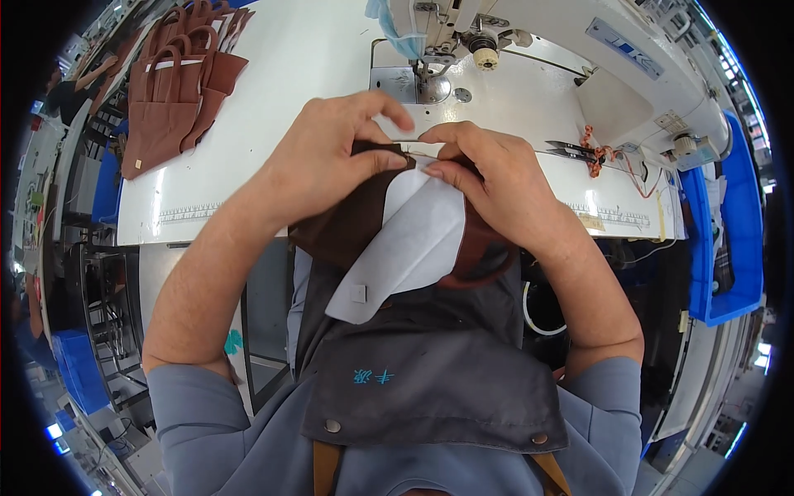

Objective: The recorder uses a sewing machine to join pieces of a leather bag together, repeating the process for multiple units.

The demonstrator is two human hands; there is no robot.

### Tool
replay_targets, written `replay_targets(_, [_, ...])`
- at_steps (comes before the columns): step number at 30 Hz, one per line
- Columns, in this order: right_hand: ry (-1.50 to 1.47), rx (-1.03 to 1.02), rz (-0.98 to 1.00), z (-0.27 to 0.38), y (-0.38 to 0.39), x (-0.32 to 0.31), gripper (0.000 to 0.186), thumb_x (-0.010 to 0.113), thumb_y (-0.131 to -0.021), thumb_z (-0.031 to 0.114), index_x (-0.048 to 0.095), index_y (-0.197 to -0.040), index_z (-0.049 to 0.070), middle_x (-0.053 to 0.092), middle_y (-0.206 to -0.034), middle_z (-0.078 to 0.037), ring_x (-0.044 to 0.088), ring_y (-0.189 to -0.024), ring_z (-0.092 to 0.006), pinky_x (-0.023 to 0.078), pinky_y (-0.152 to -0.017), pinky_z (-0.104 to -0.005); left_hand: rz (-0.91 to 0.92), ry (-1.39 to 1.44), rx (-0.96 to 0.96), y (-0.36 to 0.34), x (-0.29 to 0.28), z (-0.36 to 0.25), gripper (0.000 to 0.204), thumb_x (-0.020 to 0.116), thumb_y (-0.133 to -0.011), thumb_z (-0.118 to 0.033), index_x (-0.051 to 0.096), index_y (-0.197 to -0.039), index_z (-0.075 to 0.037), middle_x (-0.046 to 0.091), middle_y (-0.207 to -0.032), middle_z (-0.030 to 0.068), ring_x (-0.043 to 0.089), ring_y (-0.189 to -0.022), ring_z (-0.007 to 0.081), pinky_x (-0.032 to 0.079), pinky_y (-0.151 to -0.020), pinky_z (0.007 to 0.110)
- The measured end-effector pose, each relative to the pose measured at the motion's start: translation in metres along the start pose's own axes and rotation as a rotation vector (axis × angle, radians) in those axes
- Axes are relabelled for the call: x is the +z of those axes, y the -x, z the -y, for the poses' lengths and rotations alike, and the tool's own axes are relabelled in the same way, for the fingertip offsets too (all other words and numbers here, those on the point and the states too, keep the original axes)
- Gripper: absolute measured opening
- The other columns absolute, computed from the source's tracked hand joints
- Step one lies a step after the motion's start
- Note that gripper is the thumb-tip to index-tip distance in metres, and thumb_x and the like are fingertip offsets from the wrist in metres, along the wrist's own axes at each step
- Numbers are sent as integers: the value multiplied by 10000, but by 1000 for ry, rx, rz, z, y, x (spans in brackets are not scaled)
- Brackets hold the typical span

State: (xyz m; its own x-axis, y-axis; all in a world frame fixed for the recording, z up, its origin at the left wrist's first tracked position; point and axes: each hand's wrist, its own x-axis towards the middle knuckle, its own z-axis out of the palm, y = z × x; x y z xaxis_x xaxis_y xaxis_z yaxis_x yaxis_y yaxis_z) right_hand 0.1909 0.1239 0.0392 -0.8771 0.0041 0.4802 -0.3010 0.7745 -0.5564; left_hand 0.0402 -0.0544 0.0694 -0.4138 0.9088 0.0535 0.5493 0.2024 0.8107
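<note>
Between my hands, at the table's front edge, is a brown bag piece [343, 223] with a white flap of lining [413, 240] hanging down over my lap. A small square tab sits near the flap's lower end. My left hand [339, 145] pinches the upper brown edge between thumb and fingers, its index finger raised. With thumb against fingers, my right hand [488, 169] grips the top of the white lining beside it. A reddish-brown strap loop [484, 273] hangs below my right hand. Just beyond my hands stands the sewing machine's needle area [426, 83].
Several brown bags with handles [169, 99] lie at the table's far left. Black thread snips [571, 151] with orange cord rest to the right, near the white sewing machine [637, 74]. A blue bin [728, 240] stands at the right edge. Rulers run along the front edge.
</note>
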Motion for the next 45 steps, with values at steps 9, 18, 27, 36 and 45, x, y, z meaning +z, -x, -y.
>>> replay_targets(9, [76, -31, 97, -74, -33, -3, 197, 696, -896, 104, 699, -1088, 59, 720, -941, -172, 695, -885, -365, 550, -765, -443, -113, -295, -17, -71, 19, 50, 130, 749, -869, -89, 760, -956, 7, 757, -863, 117, 707, -788, 173, 559, -760, 301])
replay_targets(18, [224, -64, 282, -92, -48, -15, 202, 654, -866, 107, 770, -1020, 46, 727, -944, -154, 703, -882, -342, 557, -762, -428, -84, -282, -95, -107, 3, 63, 104, 809, -777, -160, 787, -831, -74, 759, -813, 96, 731, -756, 248, 578, -722, 363])
replay_targets(27, [266, 14, 220, -103, -51, -13, 173, 682, -886, 137, 769, -1025, 81, 716, -887, -173, 699, -825, -343, 561, -712, -429, -338, -242, 63, -112, 22, 83, 139, 809, -797, -119, 767, -843, 5, 759, -796, 124, 734, -718, 241, 584, -709, 343])
replay_targets(36, [271, -58, 162, -105, -55, -12, 143, 684, -905, 161, 742, -1008, 81, 714, -868, -162, 691, -796, -348, 562, -686, -445, -348, -180, 28, -116, 18, 83, 300, 845, -779, -98, 677, -964, 68, 734, -800, 140, 732, -767, 252, 587, -734, 341])
replay_targets(45, [278, -29, 162, -104, -55, -12, 146, 689, -911, 188, 739, -990, 77, 714, -860, -155, 689, -794, -347, 560, -684, -446, -346, -217, 49, -116, 19, 83, 271, 815, -809, -97, 680, -999, 41, 739, -843, 146, 732, -802, 276, 585, -751, 366])
